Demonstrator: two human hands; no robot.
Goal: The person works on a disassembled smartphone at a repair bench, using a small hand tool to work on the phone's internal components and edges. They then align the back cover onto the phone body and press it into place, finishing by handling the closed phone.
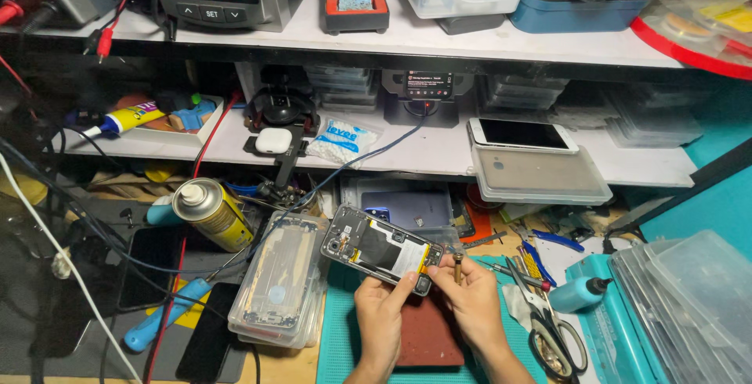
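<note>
An opened smartphone (381, 248) with its back cover off shows its battery and circuit board, tilted up above a teal work mat (333, 337). My left hand (381, 317) grips its lower end from beneath. My right hand (470, 298) pinches a thin brass-handled screwdriver (457, 266), held upright with its tip at the phone's lower right corner. A dark red pad (427, 337) lies on the mat under both hands.
A stack of clear phone frames (282, 278) sits left of the mat, with a yellow spray can (211, 212) and a blue-handled tool (160, 317) beyond. Scissors (548, 321), a teal dropper bottle (578, 294) and clear boxes (689, 298) crowd the right. Shelves above carry phones (521, 135) and equipment.
</note>
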